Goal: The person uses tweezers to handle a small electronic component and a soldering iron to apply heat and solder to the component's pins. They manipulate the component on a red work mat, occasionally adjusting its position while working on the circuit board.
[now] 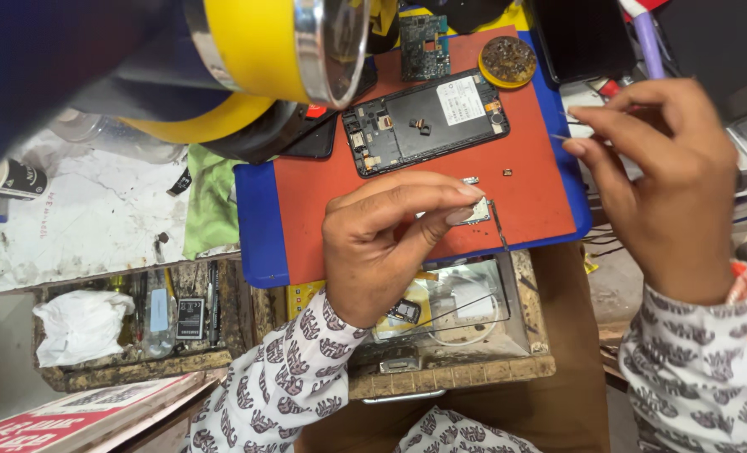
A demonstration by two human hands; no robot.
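My left hand (382, 243) rests on the red work mat (323, 193) and pinches a small circuit piece with a thin metal frame (481, 211) between thumb and forefinger. My right hand (667, 176) hovers over the mat's right edge, its fingertips closed on a thin pointed metal tool (560, 137). An opened black phone (428, 122) with its back cover off lies on the mat beyond my left hand. Two tiny loose parts (508, 172) sit on the mat between the phone and my fingers.
A yellow round magnifier lamp (289, 42) looms at the top left. A green circuit board (424, 46) and a round brass-wool tip cleaner (508, 60) lie behind the phone. An open wooden drawer (441, 369) below holds small parts; a white cloth (80, 323) lies left.
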